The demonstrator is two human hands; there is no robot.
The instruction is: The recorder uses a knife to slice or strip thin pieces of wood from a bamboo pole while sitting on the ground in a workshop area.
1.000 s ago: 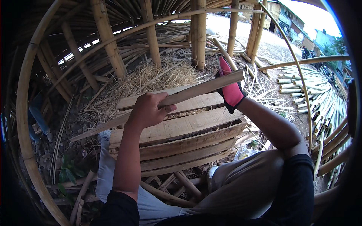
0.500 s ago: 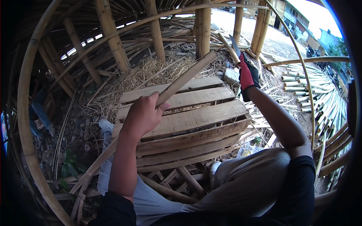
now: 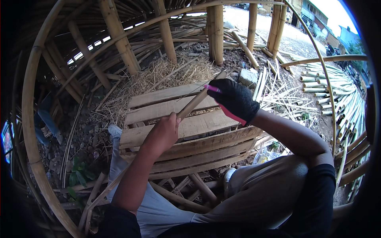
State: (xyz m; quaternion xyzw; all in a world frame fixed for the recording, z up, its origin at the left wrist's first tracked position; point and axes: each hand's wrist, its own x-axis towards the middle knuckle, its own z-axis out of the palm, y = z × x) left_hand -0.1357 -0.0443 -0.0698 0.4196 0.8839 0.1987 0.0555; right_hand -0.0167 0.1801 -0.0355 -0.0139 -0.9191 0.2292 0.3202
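My bare left hand (image 3: 162,134) is closed round a long split bamboo strip (image 3: 193,104), which slants up and away over a slatted wooden crate (image 3: 212,122). On my right hand (image 3: 235,102) is a black glove with a pink-red palm side; its fingers are closed near the strip's far end. A knife is in that hand. Its blade shows only as a thin edge-on line left of the glove, crossing the strip, and its handle is hidden by the fingers. I cannot tell whether the blade touches the strip.
Straw-like shavings (image 3: 178,71) lie beyond the crate. A grey block (image 3: 248,77) and loose bamboo slivers (image 3: 291,101) are on the ground at right, with stacked bamboo poles (image 3: 331,93) farther out. Upright bamboo posts (image 3: 215,35) stand ahead. A curved bamboo pole (image 3: 33,119) rises at left.
My right hand has swung the knife in from the far right to the strip's far end. My left hand has shifted slightly right and nearer, still gripping the strip.
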